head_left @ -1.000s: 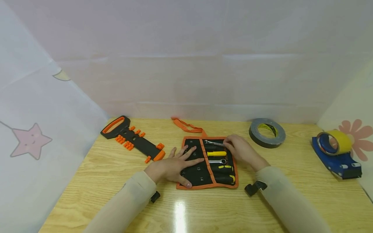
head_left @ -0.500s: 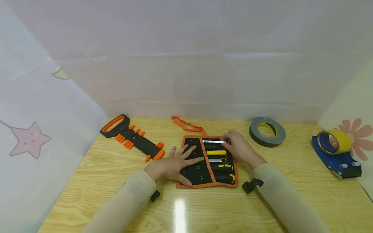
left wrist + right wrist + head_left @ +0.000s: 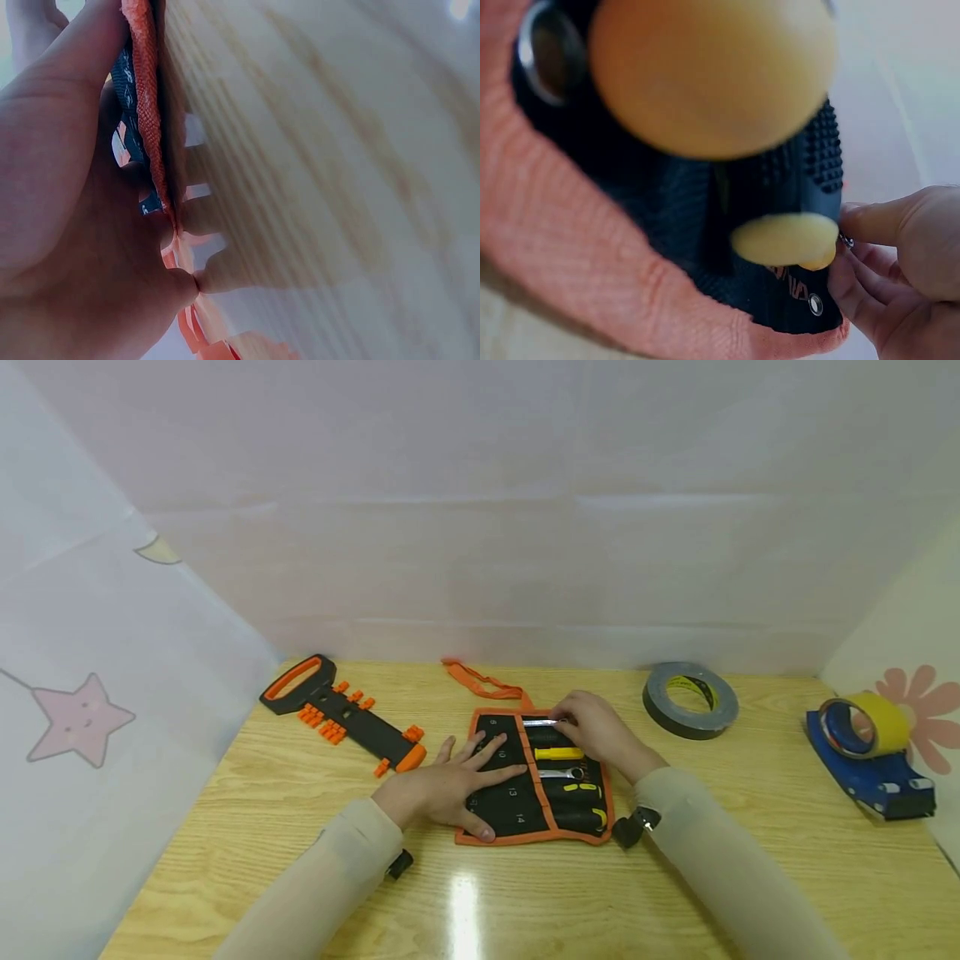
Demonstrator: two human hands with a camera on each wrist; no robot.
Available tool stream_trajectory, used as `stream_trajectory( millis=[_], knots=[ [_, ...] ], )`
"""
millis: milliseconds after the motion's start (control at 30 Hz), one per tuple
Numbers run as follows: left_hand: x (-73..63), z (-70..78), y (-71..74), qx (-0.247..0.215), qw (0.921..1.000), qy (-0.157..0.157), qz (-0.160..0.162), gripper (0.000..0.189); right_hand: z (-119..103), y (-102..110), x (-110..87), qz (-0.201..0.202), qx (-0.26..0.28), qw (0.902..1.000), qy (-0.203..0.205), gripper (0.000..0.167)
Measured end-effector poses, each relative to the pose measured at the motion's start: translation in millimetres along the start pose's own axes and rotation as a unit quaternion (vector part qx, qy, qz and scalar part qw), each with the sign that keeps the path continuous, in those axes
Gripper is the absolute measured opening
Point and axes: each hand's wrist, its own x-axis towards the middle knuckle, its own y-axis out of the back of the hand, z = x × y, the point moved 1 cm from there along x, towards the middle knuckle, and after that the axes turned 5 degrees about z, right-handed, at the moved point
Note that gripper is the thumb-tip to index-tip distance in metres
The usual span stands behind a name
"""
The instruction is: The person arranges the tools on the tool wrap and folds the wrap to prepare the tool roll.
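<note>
A black tool pouch with orange edging (image 3: pixel 517 807) lies unrolled on the table, its left pockets marked with numbers. My left hand (image 3: pixel 446 789) rests on those pockets with spread, straight fingers; in the left wrist view the hand (image 3: pixel 82 232) lies along the orange edge (image 3: pixel 146 90). At the uppermost right pocket, my right hand (image 3: pixel 598 737) pinches the end of a silver combination wrench (image 3: pixel 537 722), mostly covered by the fingers. Below it in the pouch lie a yellow handle (image 3: pixel 558 753), a second wrench (image 3: pixel 558 774) and black-and-yellow tool handles (image 3: pixel 581 818).
An orange strap (image 3: pixel 487 687) trails behind the pouch. A black holder with orange clips (image 3: pixel 367 727) lies to the left. Right of the pouch are a grey tape roll (image 3: pixel 660 714) and a blue tape dispenser (image 3: pixel 870 781) with yellow tape. A wall sheet rises behind the table.
My right hand has moved left along the top pocket, and the wrench has slid with it, after its ring end showed half a second ago. The left hand has stayed in place.
</note>
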Motion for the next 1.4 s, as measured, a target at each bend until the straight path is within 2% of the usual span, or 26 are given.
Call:
stream_trajectory(
  millis=[400, 700, 867, 1133, 1400],
  knots=[
    [2.2, 0.1, 0.4, 0.0, 1.0, 0.005, -0.006, 0.103, -6.7, -5.1, 9.1, -0.004, -0.006, 0.9998, 0.019, 0.019],
    [2.4, 1.3, 0.7, -0.001, 1.0, 0.004, -0.007, 0.103, -12.4, -10.9, 14.1, -0.011, -0.016, 0.9998, 0.007, 0.018],
    [2.8, -0.5, -0.5, 0.002, 1.0, 0.004, -0.006, 0.104, -13.3, -10.2, 14.1, -0.019, -0.025, 0.9994, 0.014, 0.02],
    [3.9, -1.5, 0.5, 0.0, 1.0, 0.002, -0.005, 0.103, -11.5, -2.4, 9.8, -0.034, -0.011, 0.9992, 0.015, 0.024],
    [0.2, 0.3, 1.6, 0.011, 0.9999, -0.001, -0.003, 0.102, -4.9, 9.3, -2.4, -0.023, 0.01, 0.9993, 0.029, 0.026]
  ],
)
